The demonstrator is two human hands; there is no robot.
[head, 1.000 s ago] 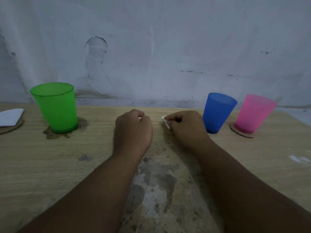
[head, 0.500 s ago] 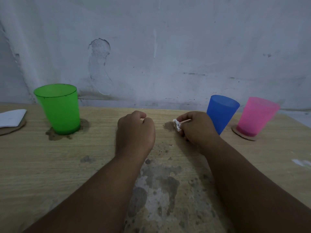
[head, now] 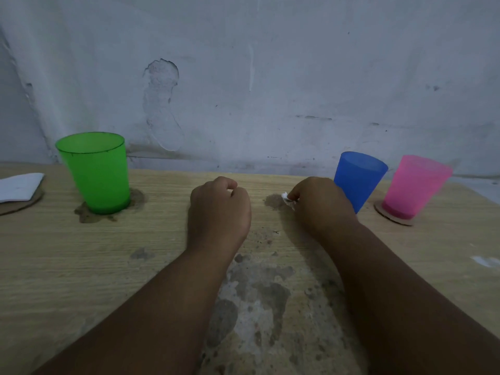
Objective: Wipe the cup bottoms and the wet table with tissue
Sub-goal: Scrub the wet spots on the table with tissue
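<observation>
Right hand (head: 323, 205) pinches tissue (head: 287, 198) on the table (head: 67, 261); left hand (head: 219, 209) fisted.

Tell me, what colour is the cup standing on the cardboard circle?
Pink. The head view shows the cup clearly, far right on its cardboard circle.

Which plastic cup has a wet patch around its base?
The green plastic cup, far left: a dark wet patch surrounds its base, unlike the blue cup and pink cup.

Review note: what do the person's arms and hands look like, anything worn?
Left forearm and right forearm are bare to the frame edge, no sleeves. Neither left hand nor right hand shows a glove, ring, watch or band.
</observation>
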